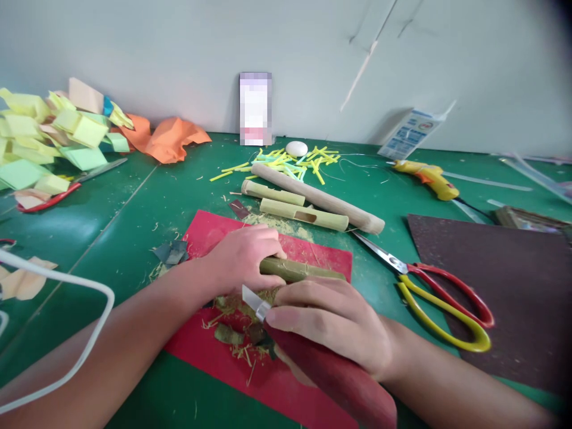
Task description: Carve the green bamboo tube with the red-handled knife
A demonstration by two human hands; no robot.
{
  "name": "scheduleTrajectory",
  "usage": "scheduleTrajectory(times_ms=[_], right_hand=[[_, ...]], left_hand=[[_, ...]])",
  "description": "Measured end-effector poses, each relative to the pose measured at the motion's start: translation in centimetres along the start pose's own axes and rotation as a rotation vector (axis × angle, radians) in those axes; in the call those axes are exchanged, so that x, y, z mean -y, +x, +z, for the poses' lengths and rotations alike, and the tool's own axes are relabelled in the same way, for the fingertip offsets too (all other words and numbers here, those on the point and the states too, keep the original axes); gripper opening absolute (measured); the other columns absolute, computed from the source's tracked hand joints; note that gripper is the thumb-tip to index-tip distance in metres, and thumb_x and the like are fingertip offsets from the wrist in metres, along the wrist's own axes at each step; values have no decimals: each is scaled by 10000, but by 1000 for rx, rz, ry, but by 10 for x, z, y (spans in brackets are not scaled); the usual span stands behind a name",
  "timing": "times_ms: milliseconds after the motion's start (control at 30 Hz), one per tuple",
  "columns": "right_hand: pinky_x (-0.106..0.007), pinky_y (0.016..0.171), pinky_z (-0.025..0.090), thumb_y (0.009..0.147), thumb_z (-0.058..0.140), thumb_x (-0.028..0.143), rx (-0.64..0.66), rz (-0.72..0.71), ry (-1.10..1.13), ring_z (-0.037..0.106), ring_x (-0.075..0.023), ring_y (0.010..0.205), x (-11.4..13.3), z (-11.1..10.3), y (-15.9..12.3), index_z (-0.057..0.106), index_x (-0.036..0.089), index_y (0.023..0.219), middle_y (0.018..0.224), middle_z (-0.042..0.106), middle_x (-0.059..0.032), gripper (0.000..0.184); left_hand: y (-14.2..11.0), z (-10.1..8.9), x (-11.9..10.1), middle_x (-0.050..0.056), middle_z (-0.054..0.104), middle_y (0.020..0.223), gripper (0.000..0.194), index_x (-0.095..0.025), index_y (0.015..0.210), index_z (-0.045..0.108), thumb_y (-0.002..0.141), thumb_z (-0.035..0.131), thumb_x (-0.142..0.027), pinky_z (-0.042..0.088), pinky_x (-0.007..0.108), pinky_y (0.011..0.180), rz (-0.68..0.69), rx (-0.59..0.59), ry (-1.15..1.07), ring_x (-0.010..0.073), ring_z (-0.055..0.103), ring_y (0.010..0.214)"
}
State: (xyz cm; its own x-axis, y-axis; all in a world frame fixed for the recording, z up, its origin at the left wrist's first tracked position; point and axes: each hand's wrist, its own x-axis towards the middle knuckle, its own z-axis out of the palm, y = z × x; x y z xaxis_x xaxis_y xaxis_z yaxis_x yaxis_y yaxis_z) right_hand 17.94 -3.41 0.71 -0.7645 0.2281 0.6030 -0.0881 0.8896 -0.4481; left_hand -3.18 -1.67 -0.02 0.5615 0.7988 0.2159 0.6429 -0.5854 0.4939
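My left hand [250, 257] is closed around one end of a green bamboo tube [297, 270], which lies over a red sheet [210, 223]. In my right hand [330, 319] is a carving knife with a thick dark red handle [344, 381]; its short slanted blade [251, 298] points up and left, near the left hand. The right fingers cover part of the tube's near side. Bamboo shavings and green peelings [229, 333] litter the sheet below. Just beyond, two cut bamboo pieces [304, 214] lie beside a round wooden stick [319, 198], one with a rectangular opening.
Scissors [402, 266] with red and yellow handles lie at right, near dark sandpaper [500, 286]. Behind them are a yellow glue gun [424, 177] and a small carton [413, 132]. A phone [255, 110] leans on the wall. Folded paper [49, 134] is piled at left; a white wire [105, 292] crosses the foreground.
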Motion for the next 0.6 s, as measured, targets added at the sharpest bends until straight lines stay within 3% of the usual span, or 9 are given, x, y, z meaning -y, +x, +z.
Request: scheduleTrajectory(times_ms=[100,233,433,600], right_hand=[[-294,787,570,918,605,233,-27,15,33,701,-163,932,1,-3,0,516,195,1210,1081,707,-79,309],[-272,717,552,917,604,165,-43,36,4,701,-154,823,4,-8,1,506,200,1252,932,731,-38,350],[-261,575,479,968,523,193,-31,-94,-24,627,-137,639,-1,-3,5,551,166,1180,811,707,-31,215],[-271,625,495,926,588,185,-12,-105,-69,665,-175,822,-9,0,4,590,184,1182,956,684,-74,256]], left_hand=[[0,1,0,37,628,794,297,-180,842,712,788,640,-464,401,312,661,3,0,3,190,545,777],[0,2,1,38,637,823,271,-175,886,717,782,670,-421,414,321,692,4,9,-5,194,556,801],[1,-1,0,37,637,833,292,-172,907,721,778,690,-432,415,324,696,-3,34,-6,195,550,805],[0,0,-1,35,630,812,301,-161,881,722,770,703,-439,407,319,687,-4,12,-10,190,543,791]])
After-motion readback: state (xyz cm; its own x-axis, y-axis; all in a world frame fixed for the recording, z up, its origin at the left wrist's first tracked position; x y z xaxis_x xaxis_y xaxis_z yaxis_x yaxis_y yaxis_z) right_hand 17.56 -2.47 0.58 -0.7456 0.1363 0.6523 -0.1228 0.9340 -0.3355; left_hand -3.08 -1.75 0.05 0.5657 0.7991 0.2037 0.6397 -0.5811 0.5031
